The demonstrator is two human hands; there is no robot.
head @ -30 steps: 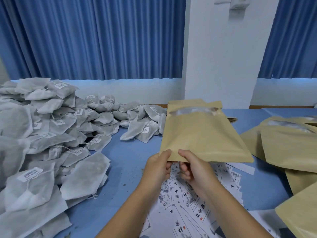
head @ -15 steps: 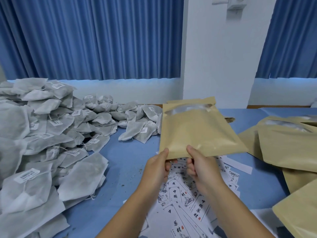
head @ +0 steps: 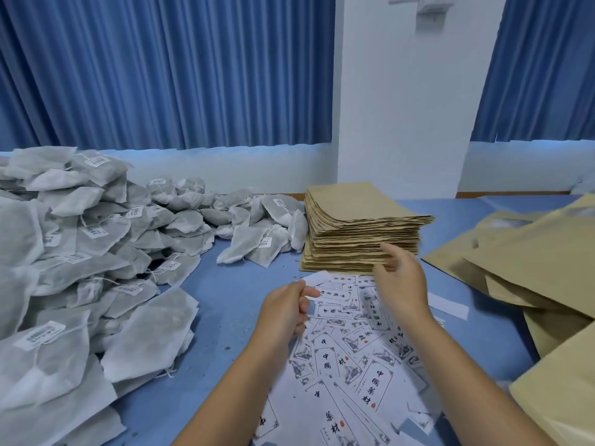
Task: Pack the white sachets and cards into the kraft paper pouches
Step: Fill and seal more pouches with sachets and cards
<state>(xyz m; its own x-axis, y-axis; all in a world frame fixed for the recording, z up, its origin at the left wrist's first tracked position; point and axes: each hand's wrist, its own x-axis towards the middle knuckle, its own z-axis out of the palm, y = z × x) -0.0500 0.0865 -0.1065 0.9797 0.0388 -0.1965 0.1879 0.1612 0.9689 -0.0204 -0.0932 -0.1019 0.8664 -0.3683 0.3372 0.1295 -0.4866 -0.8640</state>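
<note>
Pouches [head: 354, 214] are matt kraft paper, sachets [head: 64, 236] gauzy cloth (slightly fuzzy), cards [head: 351, 349] smooth printed paper.

Sachet pile [head: 80, 284] runs off the left and bottom edges, label print too small to read; loose pouches [head: 531, 259] cut by the right edge. Both forearms cover part of the cards [head: 354, 349]; the right hand [head: 399, 281], blurred at the fingertips, hides the near front of the stack of flat pouches [head: 354, 214], contact not resolvable. Left hand [head: 285, 313] fingers curl inward, and whether they pinch a card cannot be told
</note>
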